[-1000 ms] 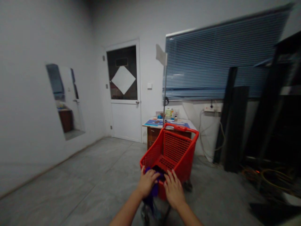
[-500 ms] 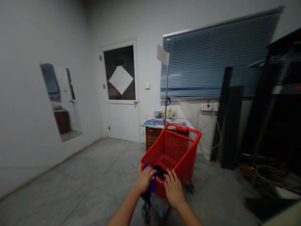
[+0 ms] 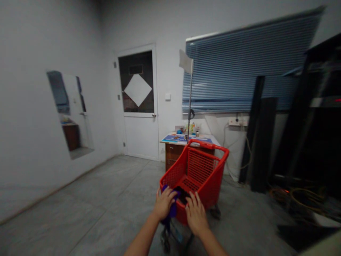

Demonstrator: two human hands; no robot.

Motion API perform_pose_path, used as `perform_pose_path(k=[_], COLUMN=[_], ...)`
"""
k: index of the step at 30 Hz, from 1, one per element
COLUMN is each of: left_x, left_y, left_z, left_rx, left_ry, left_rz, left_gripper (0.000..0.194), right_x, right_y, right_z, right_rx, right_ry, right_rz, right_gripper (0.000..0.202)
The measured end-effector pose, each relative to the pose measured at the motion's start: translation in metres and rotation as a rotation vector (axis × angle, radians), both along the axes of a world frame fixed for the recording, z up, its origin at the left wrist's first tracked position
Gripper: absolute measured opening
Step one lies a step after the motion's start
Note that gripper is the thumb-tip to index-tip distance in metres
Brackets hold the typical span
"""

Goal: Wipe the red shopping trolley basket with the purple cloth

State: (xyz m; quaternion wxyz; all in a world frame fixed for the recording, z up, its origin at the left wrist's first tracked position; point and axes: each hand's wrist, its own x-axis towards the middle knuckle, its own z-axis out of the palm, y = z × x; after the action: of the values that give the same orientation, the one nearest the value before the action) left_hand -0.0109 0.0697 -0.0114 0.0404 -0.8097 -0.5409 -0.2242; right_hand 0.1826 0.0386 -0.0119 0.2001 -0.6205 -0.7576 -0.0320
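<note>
A red plastic shopping cart (image 3: 202, 167) stands before me, its low front end toward me and its handle on the far side. My left hand (image 3: 163, 202) is closed over a purple cloth (image 3: 173, 209) that hangs across the left part of the near rim. On the right part of that rim rests my right hand (image 3: 196, 213), fingers spread and stretched over the edge. Something dark (image 3: 183, 196) lies inside the basket between my hands; its kind is unclear.
Behind the cart is a desk (image 3: 170, 151) with small bottles on top. A pole bears a white flag (image 3: 185, 62). A white door (image 3: 141, 137) and a wall mirror (image 3: 70, 113) are to the left. Dark panels (image 3: 263, 142) and coiled cables (image 3: 306, 197) lie to the right.
The view has shifted very slightly. My hands, the cloth and the cart keep nearly the same places.
</note>
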Motion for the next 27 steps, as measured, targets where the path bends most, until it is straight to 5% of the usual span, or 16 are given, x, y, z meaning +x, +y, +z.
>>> perform_pose_path(k=[6, 12, 16, 22, 27], left_x=[0.011, 0.011, 0.006, -0.010, -0.003], left_y=[-0.005, -0.003, 0.001, 0.010, 0.004], left_z=[-0.003, -0.001, 0.003, 0.011, 0.004], left_rx=[-0.030, -0.047, -0.078, -0.110, -0.067], left_ry=[-0.036, -0.010, 0.005, 0.011, 0.001], left_rz=[-0.006, -0.050, -0.088, -0.020, 0.023], left_gripper=[0.040, 0.038, 0.038, 0.038, 0.037], right_x=[0.001, 0.017, 0.027, 0.023, 0.016], right_y=[0.000, 0.012, 0.028, 0.033, 0.032], right_z=[-0.001, 0.018, 0.027, 0.019, 0.012], right_rx=[0.003, -0.017, -0.069, -0.051, -0.017], right_ry=[-0.025, -0.038, -0.031, -0.051, -0.060], right_rz=[0.001, 0.102, 0.009, -0.015, -0.040], right_gripper=[0.047, 0.045, 0.051, 0.051, 0.049])
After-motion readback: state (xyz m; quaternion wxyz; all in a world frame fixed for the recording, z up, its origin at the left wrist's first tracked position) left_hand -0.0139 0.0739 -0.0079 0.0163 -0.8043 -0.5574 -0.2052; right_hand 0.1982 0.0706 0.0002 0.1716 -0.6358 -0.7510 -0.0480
